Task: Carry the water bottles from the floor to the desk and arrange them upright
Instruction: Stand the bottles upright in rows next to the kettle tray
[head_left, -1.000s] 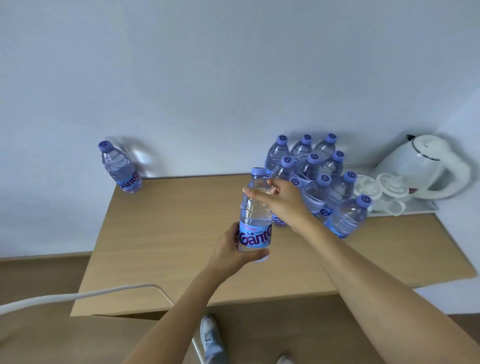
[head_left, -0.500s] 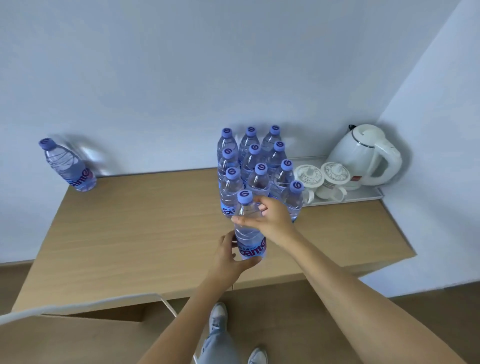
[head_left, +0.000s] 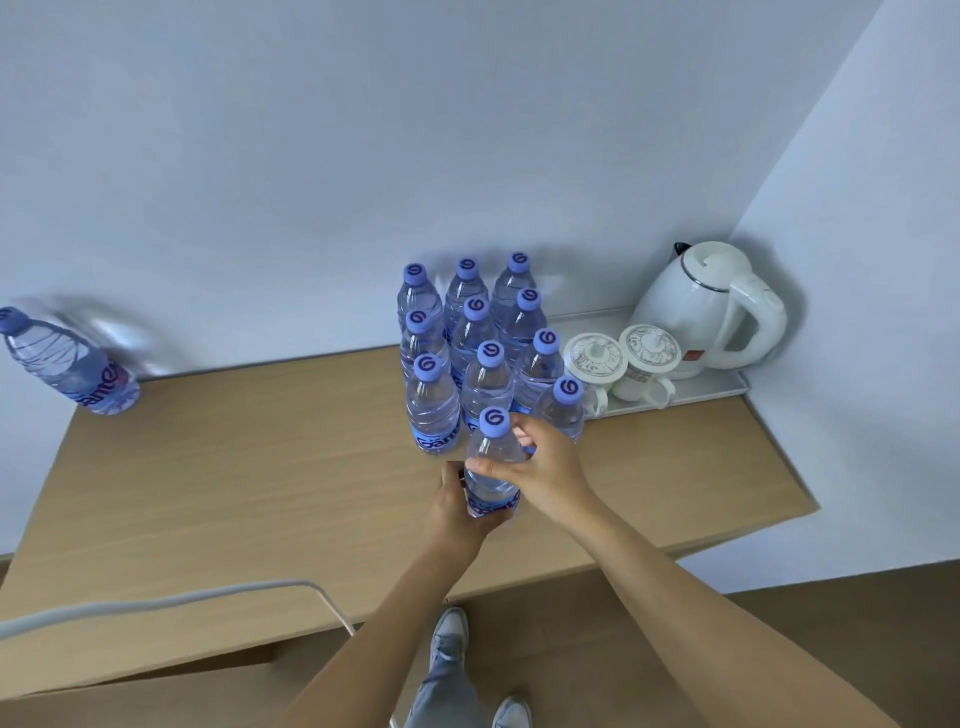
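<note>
Placing step right now: one water bottle (head_left: 492, 467) held upright over the desk (head_left: 234, 483), just in front of the standing cluster of bottles (head_left: 483, 353) near the back edge, right of the middle. Looks like the next slot in the front row, touching or almost touching the bottle behind it. Can't really tell whether the base is already down on the wood or a hair above it, since the left hand covers the bottom.

Left hand (head_left: 457, 506) wrapped around the lower part at the label, fingers curled round it from the left. Right hand (head_left: 545, 470) coming in from the right and over, fingers gripping the shoulder just under the purple cap. Both forearms stretched forward from the near edge, right one crossing higher.

Next move, by my guess: settle the base flat, nudge it snug into line, then let go gently, top hand first, so nothing knocks the neighbours over. Tight packing, so a clumsy release could domino the row.

Also one stray bottle (head_left: 72, 364) at the far left back corner, away from the group, probably needs bringing over later. Kettle (head_left: 711, 306) and two lidded cups (head_left: 623, 358) on a tray (head_left: 722, 387) at the right back corner, close to the cluster, so not much spare room on that side.
</note>
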